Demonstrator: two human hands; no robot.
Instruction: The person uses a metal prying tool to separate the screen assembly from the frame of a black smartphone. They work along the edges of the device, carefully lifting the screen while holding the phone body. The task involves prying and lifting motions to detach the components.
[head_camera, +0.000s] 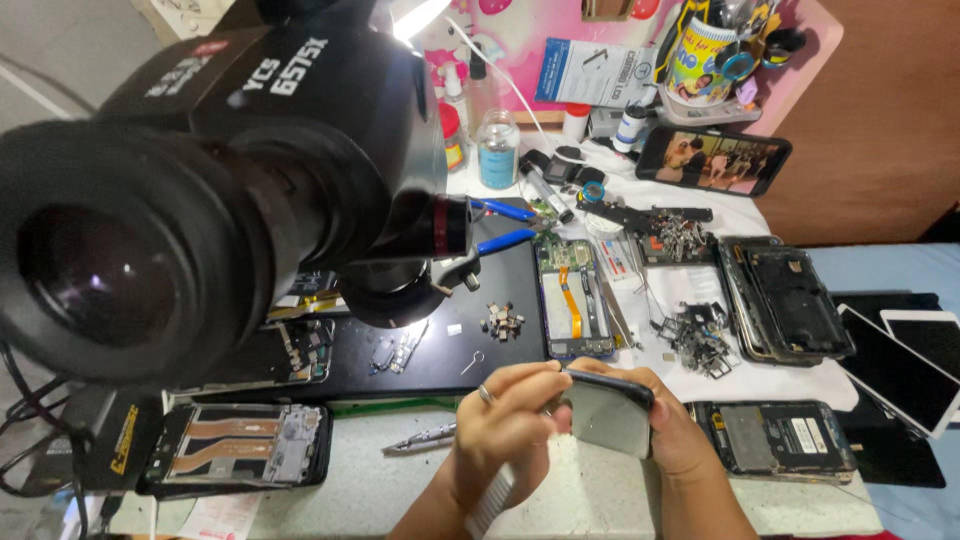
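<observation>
Seen from above my own hands at a phone repair worktop. Far left of the phone I hold, a large black microscope fills the view, and below it an opened phone lies showing copper strips. Nearer, just left of the held phone, a small screwdriver rests. My left hand, ring on one finger, has its fingers pressed together, pinching the upper left edge of the grey phone, which is lifted just above the worktop's near edge. My right hand cups its right side, fingers curled around it. I judge I am prying at the phone's edge seam; next calls for a steady, careful grip. Right of it lies another opened phone.
</observation>
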